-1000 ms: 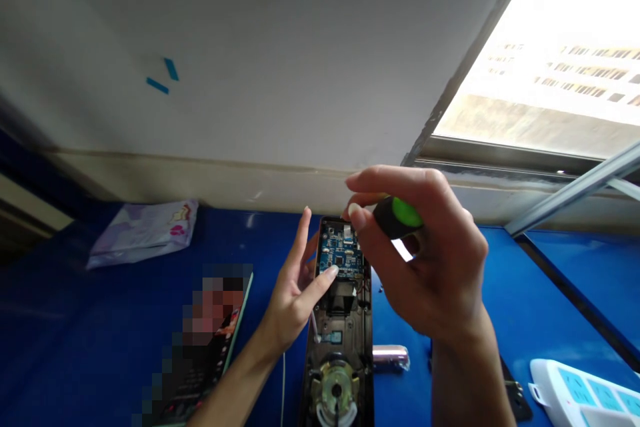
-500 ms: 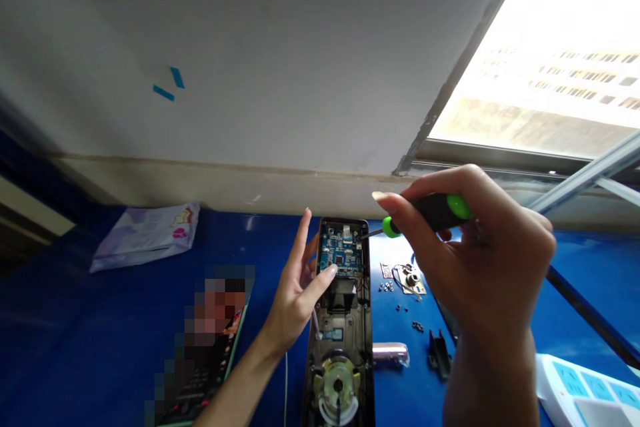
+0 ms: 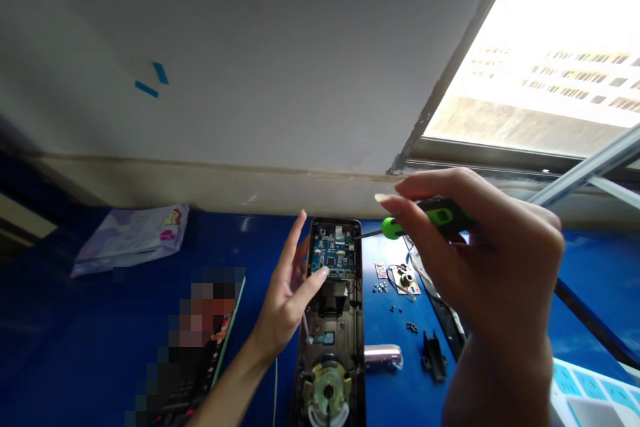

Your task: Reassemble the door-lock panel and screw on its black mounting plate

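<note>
A long dark electronics housing (image 3: 345,328) lies with its inside facing up. My left hand (image 3: 286,300) grips its upper left side, the thumb resting near the lower edge of a blue circuit board (image 3: 331,245) and the index finger pointing up. Lower in the housing is a round pale yellowish part (image 3: 327,383). A green and black screwdriver (image 3: 440,217) is pinched in my right hand (image 3: 495,273). Its shaft points left, and the tip meets the board's upper right edge; whether it sits in a screw is too small to tell.
Right of the housing lie a small board with wires (image 3: 405,278), several loose screws (image 3: 411,327), a pinkish cylinder (image 3: 383,356) and a black bracket (image 3: 434,355). A white power strip (image 3: 595,390) is at the lower right. A purple packet (image 3: 133,237) lies left.
The view has shifted slightly, so the housing and table items appear further left. The screwdriver handle has turned in my right fingers, showing a different green patch. My left hand keeps its hold.
</note>
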`<action>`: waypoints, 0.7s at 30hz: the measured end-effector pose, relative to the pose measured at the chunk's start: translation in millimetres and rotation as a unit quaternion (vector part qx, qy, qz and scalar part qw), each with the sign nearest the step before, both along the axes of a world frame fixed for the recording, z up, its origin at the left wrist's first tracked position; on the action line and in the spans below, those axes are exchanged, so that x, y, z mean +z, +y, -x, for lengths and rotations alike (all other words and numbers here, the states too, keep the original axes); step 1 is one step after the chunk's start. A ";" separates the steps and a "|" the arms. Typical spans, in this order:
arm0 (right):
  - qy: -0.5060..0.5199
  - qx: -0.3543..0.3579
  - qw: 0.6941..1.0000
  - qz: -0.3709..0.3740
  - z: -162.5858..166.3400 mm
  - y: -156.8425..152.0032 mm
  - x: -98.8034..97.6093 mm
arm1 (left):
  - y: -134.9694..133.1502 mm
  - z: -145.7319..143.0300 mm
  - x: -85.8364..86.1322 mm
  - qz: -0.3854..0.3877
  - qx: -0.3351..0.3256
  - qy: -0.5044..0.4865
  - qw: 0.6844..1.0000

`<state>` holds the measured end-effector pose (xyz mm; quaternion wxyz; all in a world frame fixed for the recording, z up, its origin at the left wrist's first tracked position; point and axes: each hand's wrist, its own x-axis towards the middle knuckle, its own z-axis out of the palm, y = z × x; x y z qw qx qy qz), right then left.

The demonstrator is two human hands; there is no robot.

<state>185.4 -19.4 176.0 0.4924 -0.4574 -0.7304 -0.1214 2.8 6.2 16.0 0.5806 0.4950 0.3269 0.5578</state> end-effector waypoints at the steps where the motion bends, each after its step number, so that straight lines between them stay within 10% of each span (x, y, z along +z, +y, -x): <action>1: -0.003 0.007 1.000 0.003 -0.3 -0.7 0.2 | -0.1 0.1 -0.8 0.002 0.002 0.001 1.000; 21: 0.024 0.051 0.997 0.047 -5.5 -1.4 1.6 | -2.0 -0.1 -0.2 0.013 0.014 0.011 1.000</action>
